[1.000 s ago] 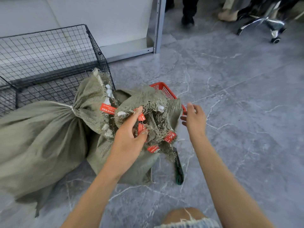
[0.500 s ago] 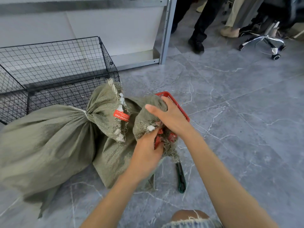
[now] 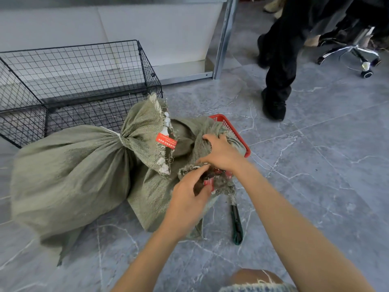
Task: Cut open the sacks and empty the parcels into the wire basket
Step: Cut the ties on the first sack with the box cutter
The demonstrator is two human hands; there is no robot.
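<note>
Two olive woven sacks lie on the grey floor. The big sack [image 3: 69,171] on the left is tied shut with white cord and carries a red label. A smaller sack [image 3: 155,192] lies in front of it, its frayed neck bunched with red tags. My left hand [image 3: 189,197] grips that neck from below. My right hand [image 3: 221,152] holds the sack cloth just above it. The black wire basket [image 3: 80,79] stands behind the sacks at the back left. A green utility knife [image 3: 236,224] rests on the floor beside the smaller sack.
A red plastic basket [image 3: 233,129] sits partly under the smaller sack. A person's dark trouser legs and shoe [image 3: 275,102] stand at the back right, next to an office chair base [image 3: 353,53]. A metal shelf post [image 3: 223,39] rises behind.
My right hand moved from open air onto the smaller sack's neck and now holds the cloth. My left hand shifted lower on the bunched neck. A person walked closer at the back right.
</note>
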